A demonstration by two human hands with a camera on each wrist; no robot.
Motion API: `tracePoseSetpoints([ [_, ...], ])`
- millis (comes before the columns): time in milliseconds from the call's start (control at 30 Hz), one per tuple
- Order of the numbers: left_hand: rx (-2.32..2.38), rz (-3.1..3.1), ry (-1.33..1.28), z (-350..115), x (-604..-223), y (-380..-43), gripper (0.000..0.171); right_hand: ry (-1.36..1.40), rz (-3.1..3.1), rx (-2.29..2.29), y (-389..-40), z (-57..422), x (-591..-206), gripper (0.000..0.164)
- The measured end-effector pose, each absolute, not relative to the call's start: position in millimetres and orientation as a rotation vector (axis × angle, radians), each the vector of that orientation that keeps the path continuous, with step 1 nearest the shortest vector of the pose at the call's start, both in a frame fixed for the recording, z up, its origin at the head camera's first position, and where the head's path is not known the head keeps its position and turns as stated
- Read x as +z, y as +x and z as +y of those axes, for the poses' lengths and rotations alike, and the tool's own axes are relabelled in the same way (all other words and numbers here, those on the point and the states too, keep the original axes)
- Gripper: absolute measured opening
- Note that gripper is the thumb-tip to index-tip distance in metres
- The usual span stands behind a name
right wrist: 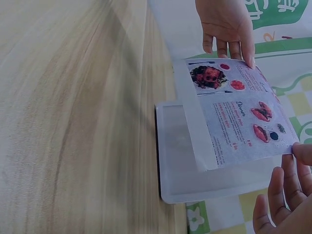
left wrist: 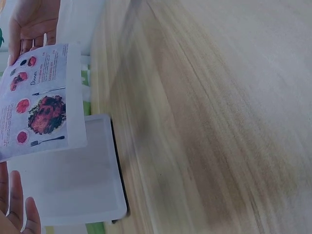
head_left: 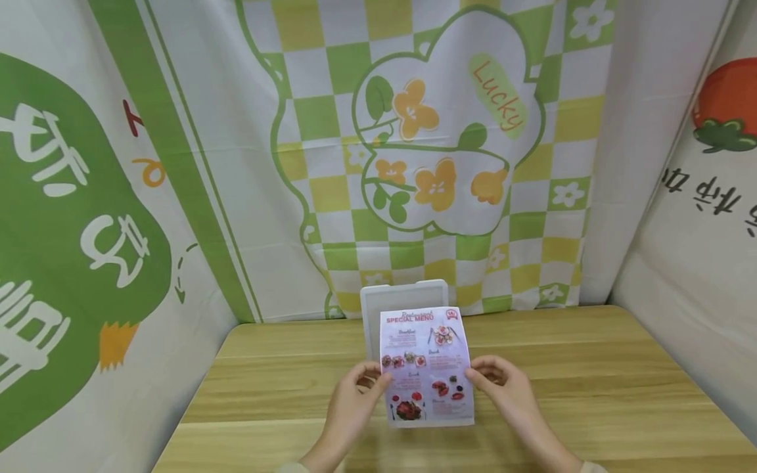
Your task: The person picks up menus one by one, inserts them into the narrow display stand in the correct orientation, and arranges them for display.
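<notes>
A printed paper menu headed "SPECIAL MENU" (head_left: 427, 368) is held up between both hands, its food pictures facing the head camera. At its left edge the left hand (head_left: 355, 401) pinches the sheet, thumb in front and fingers behind. The right hand (head_left: 508, 394) grips the opposite edge the same way. Behind the menu stands a pale grey, rounded-corner frame or board (head_left: 404, 293), upright at the back of the table and partly hidden by the paper. In the left wrist view, the board (left wrist: 73, 185) shows below the sheet's edge.
The wood-grain table (head_left: 266, 387) ends against a cloth backdrop (head_left: 331, 190) with green and yellow checks. Printed cloth hangs at the left (head_left: 77, 230) and right (head_left: 698, 263) sides, close to the table's edges.
</notes>
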State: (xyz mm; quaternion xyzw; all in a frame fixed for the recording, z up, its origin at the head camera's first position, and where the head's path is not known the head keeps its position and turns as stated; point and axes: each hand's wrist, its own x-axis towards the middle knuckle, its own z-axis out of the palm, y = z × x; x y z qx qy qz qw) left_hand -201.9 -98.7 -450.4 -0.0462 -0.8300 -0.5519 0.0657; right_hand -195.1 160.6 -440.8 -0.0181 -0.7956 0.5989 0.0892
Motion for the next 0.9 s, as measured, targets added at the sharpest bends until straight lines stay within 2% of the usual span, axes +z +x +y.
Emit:
tracePoseSetpoints([
  [700,-1.578,-2.433,-0.075,-98.2,-427.8,-216.6,0.024,0.034,-2.254,1.856,-215.6,152.9,-421.0,0.022],
  [900,-1.562,-2.398,-0.067,-95.0,-418.0,-223.2,0.024,0.041,-2.239,1.843,-222.2,150.8,-409.0,0.027],
])
